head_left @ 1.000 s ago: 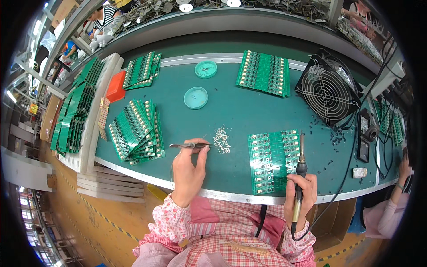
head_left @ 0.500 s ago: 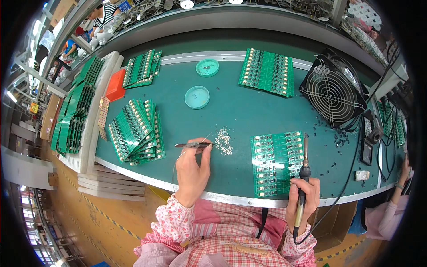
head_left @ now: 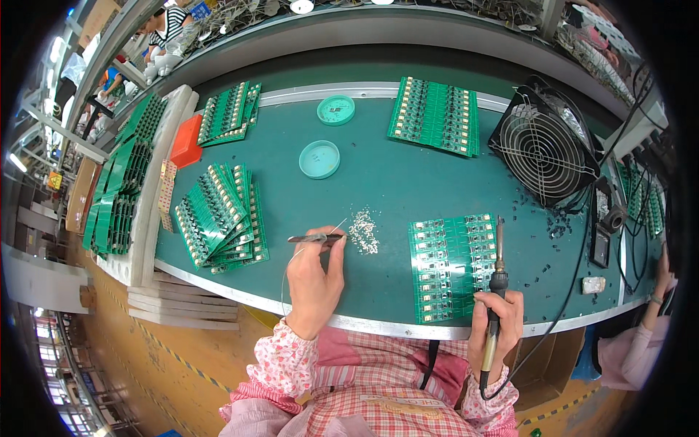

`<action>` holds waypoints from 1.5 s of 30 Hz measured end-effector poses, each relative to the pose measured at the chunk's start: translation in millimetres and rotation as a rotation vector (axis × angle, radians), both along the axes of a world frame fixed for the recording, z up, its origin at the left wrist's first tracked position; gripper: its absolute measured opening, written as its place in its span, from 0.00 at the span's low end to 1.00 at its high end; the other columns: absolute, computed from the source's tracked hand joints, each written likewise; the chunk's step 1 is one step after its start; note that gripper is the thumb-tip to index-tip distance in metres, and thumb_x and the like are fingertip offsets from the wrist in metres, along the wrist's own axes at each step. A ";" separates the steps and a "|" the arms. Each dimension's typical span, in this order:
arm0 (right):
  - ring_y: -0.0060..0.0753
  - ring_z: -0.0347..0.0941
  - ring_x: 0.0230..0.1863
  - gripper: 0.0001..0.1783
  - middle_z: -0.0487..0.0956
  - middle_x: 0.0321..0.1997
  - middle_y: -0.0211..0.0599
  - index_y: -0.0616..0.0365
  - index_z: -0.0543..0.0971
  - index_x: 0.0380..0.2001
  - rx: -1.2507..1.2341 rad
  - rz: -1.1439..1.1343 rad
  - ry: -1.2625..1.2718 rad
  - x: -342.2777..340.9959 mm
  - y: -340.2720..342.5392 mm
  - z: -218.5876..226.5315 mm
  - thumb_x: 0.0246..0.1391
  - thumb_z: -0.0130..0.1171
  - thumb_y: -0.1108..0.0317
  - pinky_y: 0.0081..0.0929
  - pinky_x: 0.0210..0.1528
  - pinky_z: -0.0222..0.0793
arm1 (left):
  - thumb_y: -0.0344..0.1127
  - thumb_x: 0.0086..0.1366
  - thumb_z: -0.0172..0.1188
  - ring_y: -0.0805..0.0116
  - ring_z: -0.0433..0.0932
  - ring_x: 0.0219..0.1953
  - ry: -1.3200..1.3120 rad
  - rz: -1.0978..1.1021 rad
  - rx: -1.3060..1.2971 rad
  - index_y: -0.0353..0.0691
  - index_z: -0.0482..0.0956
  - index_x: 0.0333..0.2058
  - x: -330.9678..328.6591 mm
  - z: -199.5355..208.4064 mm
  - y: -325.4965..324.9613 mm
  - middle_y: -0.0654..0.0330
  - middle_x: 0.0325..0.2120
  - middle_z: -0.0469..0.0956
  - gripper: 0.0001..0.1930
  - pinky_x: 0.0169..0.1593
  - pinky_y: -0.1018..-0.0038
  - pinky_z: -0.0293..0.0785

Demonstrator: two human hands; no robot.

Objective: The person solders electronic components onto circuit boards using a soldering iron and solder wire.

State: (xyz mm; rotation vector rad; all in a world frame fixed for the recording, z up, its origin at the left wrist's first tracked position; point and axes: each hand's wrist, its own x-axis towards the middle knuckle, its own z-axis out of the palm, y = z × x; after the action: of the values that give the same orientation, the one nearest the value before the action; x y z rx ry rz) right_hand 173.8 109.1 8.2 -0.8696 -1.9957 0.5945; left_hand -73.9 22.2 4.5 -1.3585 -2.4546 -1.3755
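Note:
My left hand (head_left: 314,284) is closed around a pair of dark tweezers (head_left: 304,239), lying sideways in the fingers. A thin solder wire (head_left: 284,280) runs through the same grip and sticks out past the fingertips. Just right of those fingertips, a loose pile of tiny pale components (head_left: 364,231) is scattered on the green mat. My right hand (head_left: 499,320) wraps round a soldering iron (head_left: 493,339), its tip pointing away from me. Beneath the iron's left side lies a panel of green circuit boards (head_left: 453,269); whether the tip touches it I cannot tell.
Stacked board panels (head_left: 218,215) sit at left, with another stack (head_left: 435,116) at the back. Two round green dishes (head_left: 319,159) stand mid-table. A black fan (head_left: 542,149) and cables fill the right, near scattered black bits (head_left: 557,222). A co-worker's arm (head_left: 650,309) shows at far right.
The whole view has shifted very slightly. Both hands keep their grips and positions, with no visible movement of the boards or components.

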 end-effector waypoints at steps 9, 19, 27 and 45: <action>0.36 0.70 0.31 0.13 0.76 0.31 0.38 0.57 0.83 0.38 0.026 -0.009 0.040 -1.1 1.7 -2.1 0.48 0.66 0.81 0.29 0.33 0.68 | 0.22 0.67 0.58 0.67 0.82 0.36 -0.059 -0.035 0.002 0.31 0.78 0.39 10.9 5.8 2.1 0.55 0.34 0.81 0.04 0.41 0.74 0.75; 0.34 0.71 0.29 0.15 0.75 0.31 0.36 0.56 0.83 0.39 0.029 -0.024 0.080 -0.5 3.3 -5.1 0.45 0.68 0.81 0.28 0.29 0.67 | 0.21 0.64 0.60 0.63 0.83 0.35 -0.065 -0.375 -0.040 0.32 0.79 0.39 56.1 5.7 16.8 0.54 0.36 0.81 0.05 0.40 0.73 0.77; 0.35 0.72 0.29 0.17 0.75 0.31 0.36 0.54 0.84 0.39 0.010 -0.014 0.076 1.5 3.4 -3.3 0.44 0.69 0.80 0.28 0.28 0.68 | 0.22 0.63 0.61 0.58 0.82 0.36 -0.022 -0.391 -0.064 0.33 0.79 0.39 58.3 5.0 19.1 0.54 0.37 0.81 0.06 0.39 0.71 0.76; 0.35 0.72 0.29 0.16 0.74 0.31 0.36 0.53 0.84 0.39 0.014 -0.020 0.071 1.2 3.4 -5.3 0.44 0.70 0.79 0.29 0.28 0.69 | 0.23 0.62 0.62 0.54 0.80 0.38 0.023 -0.389 -0.076 0.35 0.78 0.39 58.7 7.7 21.7 0.54 0.37 0.81 0.07 0.42 0.67 0.75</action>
State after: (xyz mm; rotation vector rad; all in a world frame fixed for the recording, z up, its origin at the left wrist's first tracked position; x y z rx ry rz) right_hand 175.1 112.5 3.0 -0.8477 -1.9234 0.5918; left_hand -15.1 43.9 12.2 -1.9384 -2.3339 -1.3241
